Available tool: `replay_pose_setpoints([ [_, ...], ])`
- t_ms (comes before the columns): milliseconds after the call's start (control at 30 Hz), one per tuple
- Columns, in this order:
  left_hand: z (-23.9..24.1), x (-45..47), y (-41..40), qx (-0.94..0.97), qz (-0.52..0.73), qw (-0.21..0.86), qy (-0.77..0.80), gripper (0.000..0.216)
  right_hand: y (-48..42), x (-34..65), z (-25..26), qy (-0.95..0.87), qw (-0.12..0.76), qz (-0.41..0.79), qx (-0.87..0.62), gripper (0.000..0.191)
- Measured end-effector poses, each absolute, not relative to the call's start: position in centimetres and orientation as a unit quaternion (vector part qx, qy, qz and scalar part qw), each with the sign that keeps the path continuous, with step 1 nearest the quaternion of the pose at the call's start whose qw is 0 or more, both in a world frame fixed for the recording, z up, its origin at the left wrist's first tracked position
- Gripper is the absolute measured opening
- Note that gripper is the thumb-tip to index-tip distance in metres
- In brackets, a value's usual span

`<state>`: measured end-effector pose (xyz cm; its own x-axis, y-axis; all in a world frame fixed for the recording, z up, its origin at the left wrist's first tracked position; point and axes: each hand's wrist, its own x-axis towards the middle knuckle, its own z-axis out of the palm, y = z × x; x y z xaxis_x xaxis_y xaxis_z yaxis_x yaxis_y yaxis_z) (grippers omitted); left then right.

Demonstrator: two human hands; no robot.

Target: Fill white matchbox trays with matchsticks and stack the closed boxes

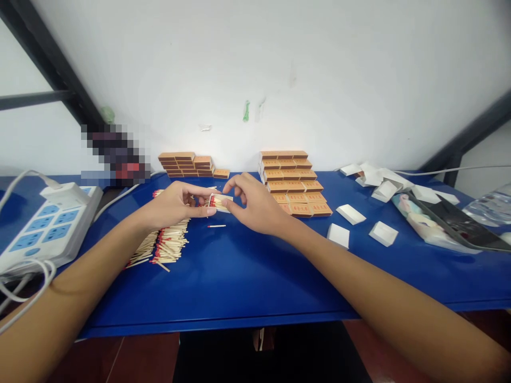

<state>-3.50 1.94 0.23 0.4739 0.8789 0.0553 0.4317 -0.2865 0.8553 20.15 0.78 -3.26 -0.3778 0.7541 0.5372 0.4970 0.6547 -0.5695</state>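
Note:
My left hand grips a small white matchbox tray between thumb and fingers, above the blue table. Red-tipped matches lie in the tray, heads toward the left. At the tray's right end, my right hand pinches with its thumb and curled index finger. Under and in front of my left hand spreads a heap of loose matches, partly hidden by the hand. One single match lies on the table just below the tray.
Stepped rows of closed matchboxes stand behind my right hand; a smaller stack is by the wall. Several white trays lie on the right, near a plastic bag. A power strip with cables sits at left.

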Motion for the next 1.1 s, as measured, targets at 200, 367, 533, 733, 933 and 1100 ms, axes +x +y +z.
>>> replay_pose_setpoints([
  [200, 0.2, -3.6, 1.9, 0.757, 0.247, 0.415, 0.440, 0.060, 1.4, 20.0, -4.1, -0.787, 0.411, 0.219, -0.405, 0.017],
  [367, -0.1, -3.8, 2.1, 0.740, 0.277, 0.433, 0.434, 0.059, 1.3, 20.1, -3.7, -0.759, 0.397, 0.301, -0.418, 0.023],
  [533, -0.2, -3.8, 2.1, 0.750, 0.273, 0.419, 0.432, 0.057, 0.8, 20.3, -3.3, -0.736, 0.361, 0.372, -0.436, 0.019],
  [733, -0.2, -3.7, 2.1, 0.761, 0.264, 0.401, 0.436, 0.057, 0.6, 19.8, -3.7, -0.738, 0.394, 0.330, -0.436, 0.023],
  [933, 0.0, -5.2, 3.1, 0.733, 0.307, 0.367, 0.484, 0.063, 0.0, 19.3, -4.5, -0.757, 0.398, 0.196, -0.479, 0.017],
  [1100, 0.3, -5.6, 3.2, 0.721, 0.319, 0.334, 0.517, 0.065, -1.0, 19.0, -4.2, -0.856, 0.245, 0.222, -0.398, 0.009],
])
